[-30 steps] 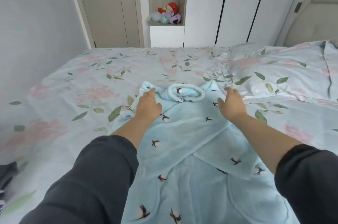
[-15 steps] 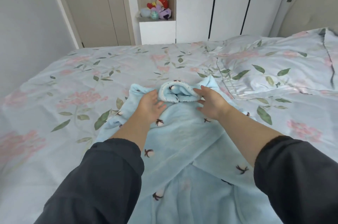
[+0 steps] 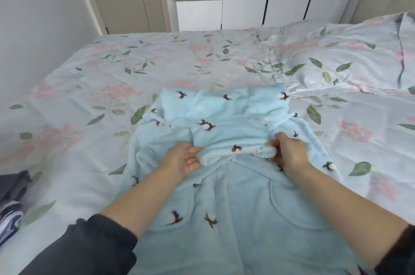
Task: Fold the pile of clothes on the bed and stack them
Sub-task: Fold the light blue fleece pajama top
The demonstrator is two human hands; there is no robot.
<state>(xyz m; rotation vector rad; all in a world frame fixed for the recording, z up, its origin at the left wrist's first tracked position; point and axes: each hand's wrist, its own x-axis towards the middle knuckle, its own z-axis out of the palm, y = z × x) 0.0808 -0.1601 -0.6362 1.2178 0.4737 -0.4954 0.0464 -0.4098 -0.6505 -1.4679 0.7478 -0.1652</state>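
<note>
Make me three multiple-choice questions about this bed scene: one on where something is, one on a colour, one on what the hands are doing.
1. Where is the pillow relative to the garment? A. far right B. near left C. underneath
2. What colour is the garment? A. pink B. light blue C. grey
3. What are the left hand and right hand doing? A. hanging free B. holding the garment's trimmed edge C. lifting the pillow
Answers: 1 A, the pillow lies beyond the garment on the right; 2 B, its fleece is pale blue; 3 B, each hand grips one end of the edge.
</note>
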